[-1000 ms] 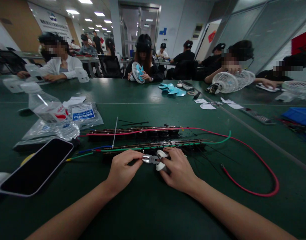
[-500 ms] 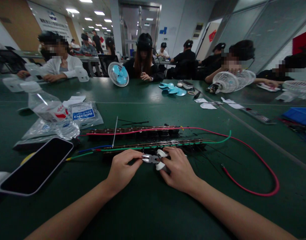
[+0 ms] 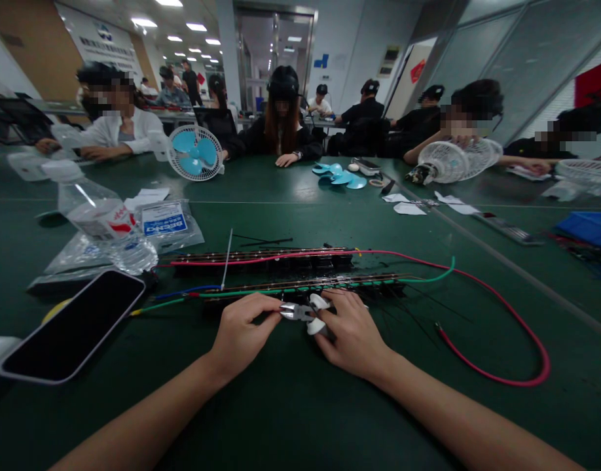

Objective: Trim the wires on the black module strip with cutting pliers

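Observation:
My right hand point(image 3: 349, 327) is closed around the white handles of a pair of cutting pliers point(image 3: 295, 312), whose metal jaws point left. At the jaw tips, the thumb and forefinger of my left hand point(image 3: 246, 327) are pinched together; what they hold, if anything, is too small to make out. Just beyond both hands lies a long black terminal strip point(image 3: 281, 288) with a green wire point(image 3: 438, 277) running along it. A second black strip point(image 3: 315, 260) lies parallel behind, with a red wire point(image 3: 491, 288) along it that loops round to the right. A pale cable tie point(image 3: 226, 258) sticks up from the nearer strip's left part.
A phone point(image 3: 74, 327), a plastic bottle point(image 3: 104, 216) and a labelled bag point(image 3: 165, 219) lie to the left. Black cable ties point(image 3: 266, 241) lie behind the strips. Across the table people sit among fans point(image 3: 195, 154) and blue fan blades point(image 3: 337, 173). A blue tray point(image 3: 588, 227) is at right.
Both my hands and the pliers stay practically where they were. Across the table, the blue-bladed fan has shifted left and turned to face forward, and the person behind it has lowered a hand to the table.

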`<state>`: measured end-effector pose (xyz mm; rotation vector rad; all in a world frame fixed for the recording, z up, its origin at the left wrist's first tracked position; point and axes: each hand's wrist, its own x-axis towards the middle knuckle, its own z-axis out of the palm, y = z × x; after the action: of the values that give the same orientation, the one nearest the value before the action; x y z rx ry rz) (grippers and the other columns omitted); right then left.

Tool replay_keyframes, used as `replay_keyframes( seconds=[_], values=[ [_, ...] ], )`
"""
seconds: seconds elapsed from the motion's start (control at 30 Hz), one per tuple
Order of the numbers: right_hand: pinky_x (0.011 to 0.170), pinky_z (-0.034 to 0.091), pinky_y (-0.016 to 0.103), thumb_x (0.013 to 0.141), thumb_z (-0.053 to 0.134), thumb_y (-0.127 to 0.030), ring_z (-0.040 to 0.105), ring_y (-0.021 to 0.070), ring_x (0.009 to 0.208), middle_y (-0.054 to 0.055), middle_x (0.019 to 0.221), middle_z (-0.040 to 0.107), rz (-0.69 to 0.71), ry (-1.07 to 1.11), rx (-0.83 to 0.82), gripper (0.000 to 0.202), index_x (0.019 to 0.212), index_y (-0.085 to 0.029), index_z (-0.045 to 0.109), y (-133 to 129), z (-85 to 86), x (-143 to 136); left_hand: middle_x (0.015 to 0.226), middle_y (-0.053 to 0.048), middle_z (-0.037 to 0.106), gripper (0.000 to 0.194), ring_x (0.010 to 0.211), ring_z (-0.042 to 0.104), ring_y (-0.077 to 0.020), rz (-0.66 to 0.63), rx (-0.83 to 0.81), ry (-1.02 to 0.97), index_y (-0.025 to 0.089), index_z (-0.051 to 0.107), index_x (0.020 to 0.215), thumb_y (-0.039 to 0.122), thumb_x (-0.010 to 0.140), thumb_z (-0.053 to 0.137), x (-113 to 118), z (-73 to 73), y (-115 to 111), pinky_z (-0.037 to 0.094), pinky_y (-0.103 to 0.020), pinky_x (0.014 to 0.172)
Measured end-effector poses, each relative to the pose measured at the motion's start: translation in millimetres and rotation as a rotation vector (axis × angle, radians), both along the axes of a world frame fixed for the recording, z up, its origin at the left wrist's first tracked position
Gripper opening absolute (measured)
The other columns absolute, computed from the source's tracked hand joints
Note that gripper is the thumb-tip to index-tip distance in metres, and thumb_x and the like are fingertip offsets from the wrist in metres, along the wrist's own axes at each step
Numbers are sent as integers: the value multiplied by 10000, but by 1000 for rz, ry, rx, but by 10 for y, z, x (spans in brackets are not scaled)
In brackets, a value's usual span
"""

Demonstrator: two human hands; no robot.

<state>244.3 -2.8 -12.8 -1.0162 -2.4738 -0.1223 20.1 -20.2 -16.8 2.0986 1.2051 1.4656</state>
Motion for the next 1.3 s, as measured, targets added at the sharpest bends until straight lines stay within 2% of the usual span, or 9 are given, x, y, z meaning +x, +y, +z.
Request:
replay_keyframes(
  seconds=[1.3],
  values=[
    [783,469,442,786,597,-216,525,275,933,145,1033,581,26,-3,59,105,845,-152,655,41,-53,13,829,-45,752,111,774,709,-192,-1,4,-5,185,720,843,107,818,644,-2,10,1,588,-326,723]
  ],
)
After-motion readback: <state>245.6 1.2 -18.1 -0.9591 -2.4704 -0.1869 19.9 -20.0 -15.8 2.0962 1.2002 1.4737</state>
